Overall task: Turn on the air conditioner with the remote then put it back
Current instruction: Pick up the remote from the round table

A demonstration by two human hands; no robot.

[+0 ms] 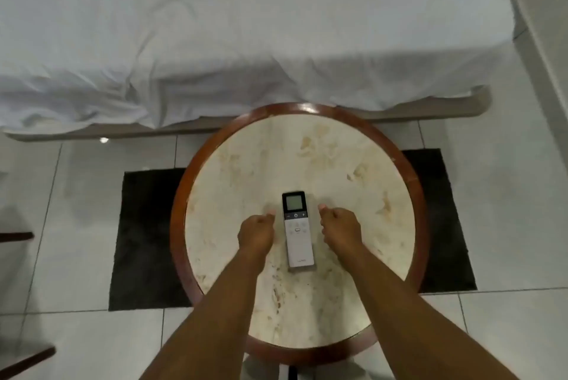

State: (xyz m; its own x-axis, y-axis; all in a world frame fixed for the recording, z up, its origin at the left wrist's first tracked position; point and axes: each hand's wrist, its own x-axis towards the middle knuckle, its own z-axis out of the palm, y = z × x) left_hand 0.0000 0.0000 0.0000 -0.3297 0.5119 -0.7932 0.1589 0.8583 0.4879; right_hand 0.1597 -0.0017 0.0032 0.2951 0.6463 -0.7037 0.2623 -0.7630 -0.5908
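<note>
The remote (297, 230) lies flat, face up, on the round tabletop (353, 164), slightly toward the person's side of its centre. Its display end points away from the person, toward the bed (215, 26); its lower end points back toward the person.

The left hand (256, 233) rests just beside the remote's left edge. Its fingers (268, 217) are curled loosely inward and hold nothing; a narrow strip of tabletop shows between them and the remote.

The right hand (339, 227) sits just beside the remote's right edge in a mirrored pose. Its fingers (326, 213) are likewise curled and empty, with the fingertips level with the button row below the display. Neither hand touches the remote.

The tabletop is pale stone with a reddish wooden rim. It stands on a dark mat (144, 241) laid on a white tiled floor (507, 333), close against the bed's edge.
</note>
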